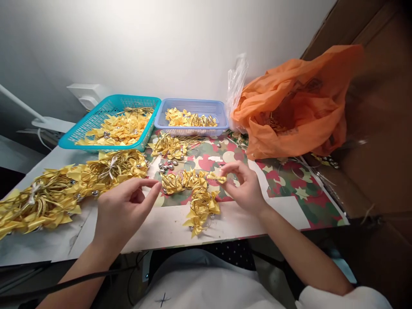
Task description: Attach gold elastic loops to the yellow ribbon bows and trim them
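My right hand pinches a small loop of gold cord with yellow ribbon between thumb and fingers, above the table's middle. My left hand is closed, its thumb and forefinger tips together; whatever may be between them is too small to make out. Between the hands lies a curved row of yellow ribbon bows with gold cord loops, some with silver bells. Just behind it sits a small cluster of loose silver bells. A further pile of bows and gold cords rests beyond.
Tied bundles of yellow bows spread over the left side. At the back stand a teal basket and a blue-violet basket, both holding bows. An orange bag slumps at right beside clear plastic. Cardboard borders the right.
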`<state>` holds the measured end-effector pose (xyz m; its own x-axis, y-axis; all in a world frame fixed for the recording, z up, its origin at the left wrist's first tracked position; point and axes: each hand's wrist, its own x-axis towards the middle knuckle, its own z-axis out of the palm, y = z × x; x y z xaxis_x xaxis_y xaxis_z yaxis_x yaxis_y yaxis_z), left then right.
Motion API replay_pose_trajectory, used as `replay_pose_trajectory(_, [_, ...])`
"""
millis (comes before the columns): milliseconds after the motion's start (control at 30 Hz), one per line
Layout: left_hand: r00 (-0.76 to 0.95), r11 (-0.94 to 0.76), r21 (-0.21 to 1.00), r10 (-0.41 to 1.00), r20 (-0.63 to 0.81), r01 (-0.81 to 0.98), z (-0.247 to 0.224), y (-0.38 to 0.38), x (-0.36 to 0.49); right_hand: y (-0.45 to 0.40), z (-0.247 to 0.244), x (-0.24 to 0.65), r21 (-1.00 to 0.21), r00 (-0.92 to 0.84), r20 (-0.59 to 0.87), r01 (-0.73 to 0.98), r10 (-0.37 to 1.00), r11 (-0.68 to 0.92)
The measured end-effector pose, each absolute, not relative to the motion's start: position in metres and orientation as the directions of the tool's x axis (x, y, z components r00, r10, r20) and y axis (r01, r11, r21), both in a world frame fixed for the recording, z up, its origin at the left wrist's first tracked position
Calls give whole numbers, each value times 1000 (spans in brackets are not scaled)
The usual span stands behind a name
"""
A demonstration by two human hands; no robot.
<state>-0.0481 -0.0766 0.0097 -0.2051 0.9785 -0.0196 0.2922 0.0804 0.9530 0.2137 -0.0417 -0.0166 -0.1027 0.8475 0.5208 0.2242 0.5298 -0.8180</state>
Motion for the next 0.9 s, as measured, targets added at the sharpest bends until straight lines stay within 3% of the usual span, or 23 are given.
replay_pose_trajectory(67, [-90,-79,911,988,126,404,11,-89,-32,-62,-15,207,-765,-50,596,270,802,585])
replay_pose_trajectory(133, [136,-123,940,987,83,318,12,-102,-11,-78,-14,199,-710,58,677,312,734,631])
replay_pose_trajectory(200, [234,-169,967,964,123,188,14,-111,10,-87,-13,188,-672,143,727,352,672,652])
replay_pose_trajectory(400, [160,-32,983,985,62,-181,21,-105,48,-88,-4,166,-566,206,820,430,534,704])
replay_pose_trajectory(533, [136,34,971,991,-1,-236,25,-81,48,-80,2,180,-482,9,839,474,544,737])
replay_pose_trajectory(633, [177,71,967,984,-27,-246,25,-62,41,-62,-1,214,-514,-164,757,448,632,732])
replay_pose_trajectory(733, [194,133,957,977,-84,-256,23,-52,37,-36,-15,252,-531,-66,569,732,820,428])
replay_pose_trajectory(800, [206,173,947,971,-118,-271,22,-49,37,-22,-28,268,-396,-75,414,882,907,254])
replay_pose_trajectory(900, [226,195,940,965,-133,-279,19,-48,38,-12,-40,270,-223,-118,243,959,963,174])
